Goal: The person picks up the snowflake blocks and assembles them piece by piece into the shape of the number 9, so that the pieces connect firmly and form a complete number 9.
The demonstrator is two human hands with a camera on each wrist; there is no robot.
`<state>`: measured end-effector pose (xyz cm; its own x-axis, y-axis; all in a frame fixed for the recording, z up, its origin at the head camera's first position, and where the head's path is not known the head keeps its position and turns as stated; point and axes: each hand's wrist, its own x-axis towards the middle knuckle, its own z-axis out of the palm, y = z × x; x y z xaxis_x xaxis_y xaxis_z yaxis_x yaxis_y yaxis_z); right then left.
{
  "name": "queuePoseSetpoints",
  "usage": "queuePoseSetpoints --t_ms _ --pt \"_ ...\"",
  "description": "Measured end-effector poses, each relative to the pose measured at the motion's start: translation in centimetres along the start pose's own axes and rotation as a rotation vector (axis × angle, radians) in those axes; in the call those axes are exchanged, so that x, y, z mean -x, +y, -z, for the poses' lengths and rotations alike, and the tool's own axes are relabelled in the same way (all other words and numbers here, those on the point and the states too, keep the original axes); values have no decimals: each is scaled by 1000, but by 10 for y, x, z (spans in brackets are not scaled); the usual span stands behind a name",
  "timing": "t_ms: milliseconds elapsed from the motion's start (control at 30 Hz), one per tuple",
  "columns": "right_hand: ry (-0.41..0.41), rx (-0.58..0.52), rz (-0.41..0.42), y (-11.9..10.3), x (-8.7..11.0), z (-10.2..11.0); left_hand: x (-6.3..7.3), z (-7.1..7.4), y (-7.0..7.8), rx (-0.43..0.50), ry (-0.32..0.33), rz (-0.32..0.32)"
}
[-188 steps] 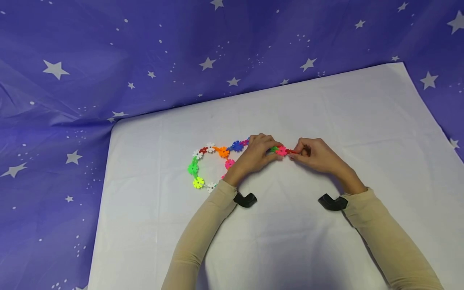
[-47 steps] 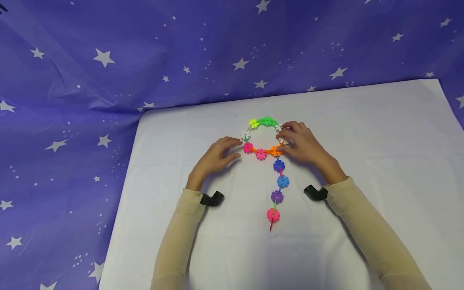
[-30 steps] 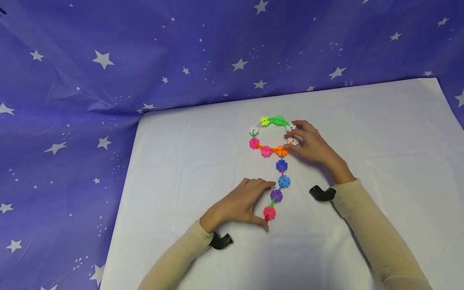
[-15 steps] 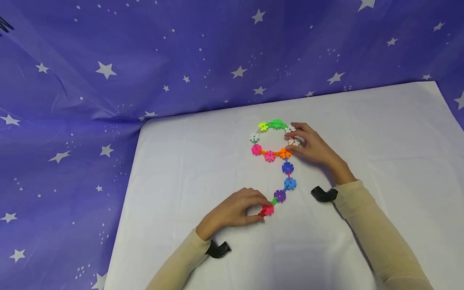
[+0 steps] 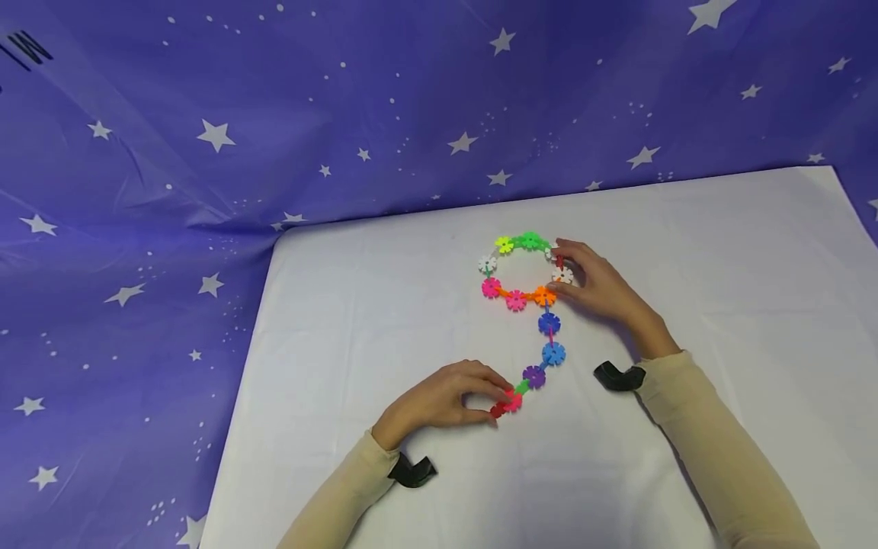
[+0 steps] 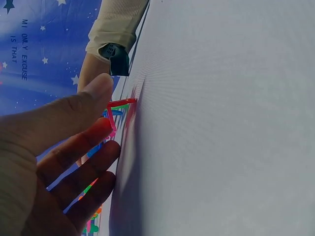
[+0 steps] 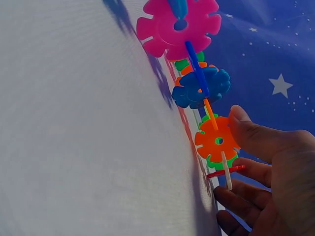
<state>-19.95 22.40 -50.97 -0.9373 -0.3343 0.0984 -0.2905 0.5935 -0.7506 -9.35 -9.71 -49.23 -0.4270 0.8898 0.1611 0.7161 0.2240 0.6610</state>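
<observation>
A chain of colourful flower-shaped interlocking discs lies on the white cloth, with a closed loop (image 5: 516, 300) at the far end and a tail curving down to the left. My left hand (image 5: 446, 394) pinches the tail's tip, where a red disc (image 5: 497, 410) joins a pink disc (image 5: 512, 401). In the left wrist view the red disc (image 6: 121, 103) shows between thumb and index finger. My right hand (image 5: 598, 284) holds the loop's right side, its thumb at the orange disc (image 7: 218, 139) and its fingers beside the white disc (image 5: 562, 275), partly hiding another white one.
The white cloth (image 5: 370, 305) covers the table up to a purple star-patterned backdrop (image 5: 411, 99) behind and at the left. Dark straps (image 5: 620, 377) stick out from both sleeve cuffs, over the cloth.
The chain, earlier stretched sideways, has turned so its tail points towards me. My left hand has gone from the loop to the tail's tip, and the tail now bends left. The right hand stays at the loop.
</observation>
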Motion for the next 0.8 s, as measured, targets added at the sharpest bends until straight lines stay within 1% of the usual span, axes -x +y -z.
queuePoseSetpoints --t_ms 100,200,367,633,733,800 --pt "-2 11 21 1 1 -1 0 0 -1 -6 -5 -8" --pt "-7 21 44 1 -1 -1 1 1 0 -12 4 -9" --pt "-25 29 58 -1 -4 0 1 2 2 -37 13 -11" --pt "-44 19 20 -1 -5 -2 0 2 2 -54 11 -23" --pt "-38 32 30 -1 -3 0 2 6 3 -51 11 7" --pt "-20 50 35 0 2 4 7 14 2 -52 38 44"
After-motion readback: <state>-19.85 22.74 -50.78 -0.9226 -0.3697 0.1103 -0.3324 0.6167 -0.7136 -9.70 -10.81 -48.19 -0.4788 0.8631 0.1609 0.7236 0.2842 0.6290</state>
